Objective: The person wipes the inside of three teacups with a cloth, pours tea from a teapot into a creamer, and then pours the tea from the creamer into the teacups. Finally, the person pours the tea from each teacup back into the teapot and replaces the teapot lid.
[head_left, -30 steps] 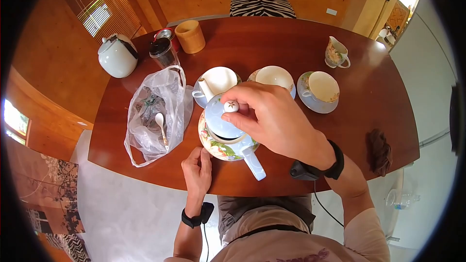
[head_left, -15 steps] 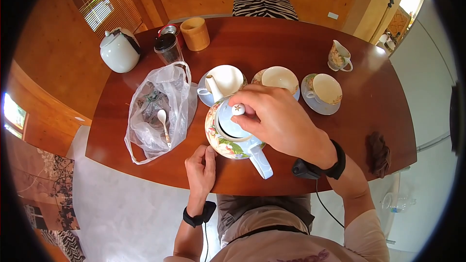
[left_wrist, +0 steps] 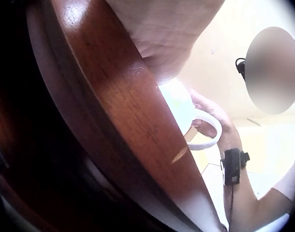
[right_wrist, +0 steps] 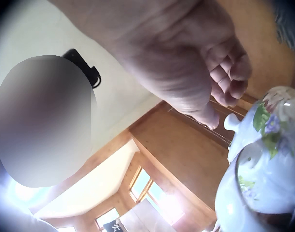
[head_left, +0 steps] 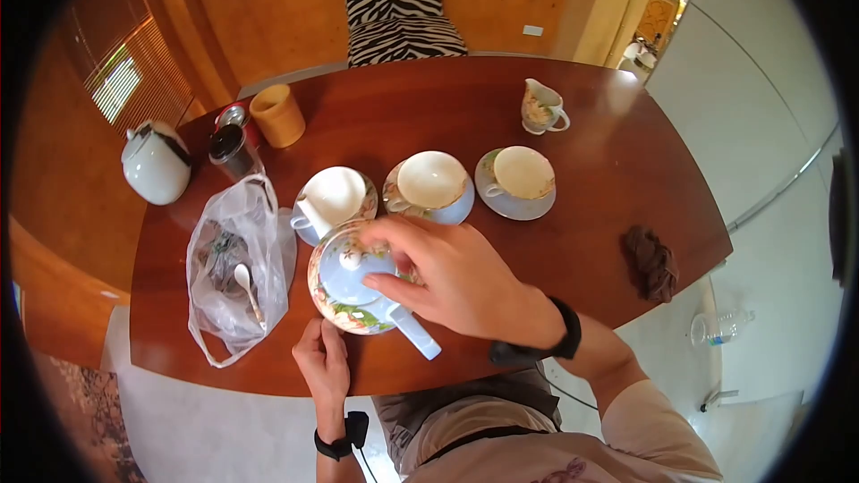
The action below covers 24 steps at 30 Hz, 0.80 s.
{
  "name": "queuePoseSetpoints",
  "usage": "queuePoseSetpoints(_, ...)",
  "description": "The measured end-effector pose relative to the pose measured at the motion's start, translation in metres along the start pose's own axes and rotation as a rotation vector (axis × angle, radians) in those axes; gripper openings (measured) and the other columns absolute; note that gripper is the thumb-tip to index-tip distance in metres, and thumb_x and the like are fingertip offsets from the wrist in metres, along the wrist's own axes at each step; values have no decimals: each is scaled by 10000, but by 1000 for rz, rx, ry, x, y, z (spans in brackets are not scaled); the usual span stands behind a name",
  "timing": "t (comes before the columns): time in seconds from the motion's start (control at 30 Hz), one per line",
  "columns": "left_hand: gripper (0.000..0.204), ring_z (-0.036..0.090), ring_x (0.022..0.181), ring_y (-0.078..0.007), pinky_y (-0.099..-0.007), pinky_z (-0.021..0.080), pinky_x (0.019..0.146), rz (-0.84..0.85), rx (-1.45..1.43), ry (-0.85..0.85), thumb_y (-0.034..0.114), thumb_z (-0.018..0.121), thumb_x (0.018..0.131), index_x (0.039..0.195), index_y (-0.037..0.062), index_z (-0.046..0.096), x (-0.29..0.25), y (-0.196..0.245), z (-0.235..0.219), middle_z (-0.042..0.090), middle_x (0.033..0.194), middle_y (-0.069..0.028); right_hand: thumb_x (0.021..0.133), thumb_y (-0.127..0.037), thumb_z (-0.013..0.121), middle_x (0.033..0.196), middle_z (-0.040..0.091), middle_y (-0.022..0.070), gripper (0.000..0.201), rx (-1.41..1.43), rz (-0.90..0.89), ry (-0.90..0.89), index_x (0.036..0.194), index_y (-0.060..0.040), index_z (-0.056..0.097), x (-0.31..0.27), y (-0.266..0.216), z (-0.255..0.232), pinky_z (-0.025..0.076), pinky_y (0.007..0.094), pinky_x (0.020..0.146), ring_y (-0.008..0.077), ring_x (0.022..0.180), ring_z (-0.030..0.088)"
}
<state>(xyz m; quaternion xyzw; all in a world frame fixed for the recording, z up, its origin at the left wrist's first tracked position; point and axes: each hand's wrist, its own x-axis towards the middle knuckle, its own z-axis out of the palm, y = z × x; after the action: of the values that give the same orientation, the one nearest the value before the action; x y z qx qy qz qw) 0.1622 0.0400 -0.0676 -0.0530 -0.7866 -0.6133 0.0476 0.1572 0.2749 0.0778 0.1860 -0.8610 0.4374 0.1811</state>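
Observation:
A floral light-blue teapot (head_left: pixel 344 315) stands near the table's front edge, its spout pointing away and its handle towards the person. Its lid (head_left: pixel 335 282) sits over the opening. My right hand (head_left: pixel 461 282) hovers over the lid, thumb and forefinger spread apart beside the knob (head_left: pixel 351 258). In the right wrist view a gap shows between the loosely bent fingers (right_wrist: pixel 239 67) and the lid knob (right_wrist: pixel 230 122). My left hand (head_left: pixel 322 360) rests on the table edge with loosely curled fingers, close against the teapot's base and holding nothing.
Three cups on saucers, left (head_left: pixel 335 197), middle (head_left: pixel 433 181) and right (head_left: pixel 523 172), stand behind the teapot. A plastic bag (head_left: pixel 215 313) with a white spoon (head_left: pixel 246 286) lies left. Around them are a creamer (head_left: pixel 541 109), wooden cup (head_left: pixel 278 116), white pot (head_left: pixel 156 165) and brown cloth (head_left: pixel 651 264).
The lid, earlier tilted over the opening with my right hand pinching its knob, now sits on the teapot. My right fingers have let go of the knob. The head view has turned, shifting everything left.

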Motion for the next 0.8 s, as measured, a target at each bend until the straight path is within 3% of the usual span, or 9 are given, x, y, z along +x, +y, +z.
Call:
queuePoseSetpoints(0.03, 382, 439, 552, -48, -263, 332, 501, 4, 5, 7, 160, 518, 1081, 740, -10, 545, 0, 0, -1, 502, 591, 17, 905, -165, 764, 857, 662, 106, 270, -8, 3, 12, 1122, -38, 665, -13, -3, -7, 523, 389, 646, 282, 687, 649)
queuePoseSetpoints(0.1, 388, 436, 543, -48, -262, 325, 495, 8, 13, 10, 160, 515, 1084, 735, -7, 538, 0, -1, -1, 495, 583, 16, 921, -167, 762, 884, 673, 106, 197, -5, 284, -107, 1041, -33, 680, -42, -9, -22, 519, 393, 652, 272, 733, 662)
queuePoseSetpoints(0.23, 397, 419, 530, -47, -256, 309, 486, -1, 26, 30, 168, 510, 1090, 731, -1, 530, 0, -1, 1, 480, 574, 17, 943, -227, 733, 843, 651, 141, 218, 156, 287, -11, 960, -20, 668, -89, 1, -1, 497, 416, 637, 342, 741, 640)
queuePoseSetpoints(0.3, 396, 419, 529, -45, -257, 305, 484, 14, 7, 29, 169, 507, 1093, 735, 2, 528, 1, -3, 1, 479, 572, 17, 957, -232, 724, 822, 650, 143, 237, 151, 110, 4, 940, -6, 655, -96, 5, 17, 499, 422, 644, 332, 756, 650)
queuePoseSetpoints(0.37, 394, 420, 529, -45, -256, 305, 485, 14, 13, 29, 171, 507, 1094, 738, 3, 529, 1, -2, 1, 479, 573, 18, 995, -242, 691, 797, 652, 136, 254, 205, 55, 18, 956, 5, 642, -97, 4, 31, 491, 397, 642, 294, 717, 640)
queuePoseSetpoints(0.43, 392, 420, 528, -44, -255, 305, 485, 18, 16, 35, 172, 507, 1095, 742, 5, 530, 1, 0, 1, 479, 573, 19, 1073, -224, 589, 890, 687, 83, 243, 670, 487, -132, 1079, 13, 640, -97, -7, 36, 511, 309, 713, 156, 793, 663)
queuePoseSetpoints(0.47, 390, 421, 528, -44, -252, 306, 487, 17, 17, 30, 173, 506, 1096, 745, 5, 533, 1, 0, 1, 480, 575, 21, 1111, -268, 520, 814, 617, 22, 297, 765, 494, -102, 1092, 14, 610, -101, -8, 45, 447, 267, 637, 66, 724, 558)
queuePoseSetpoints(0.57, 389, 420, 529, -43, -248, 308, 491, 22, 21, 27, 175, 505, 1098, 750, 6, 540, 1, -3, 1, 482, 580, 23, 1112, -271, 523, 777, 529, -25, 297, 821, 558, -59, 1007, -3, 599, -105, -3, 56, 370, 239, 586, 32, 672, 426)
queuePoseSetpoints(0.8, 407, 413, 526, -42, -247, 302, 489, 41, 39, 29, 200, 507, 1103, 745, 10, 542, 2, -3, 1, 474, 576, 25, 1087, -287, 569, 668, 498, -58, 359, 759, 583, 201, 974, 28, 699, -106, 6, 51, 301, 252, 535, 22, 628, 395)
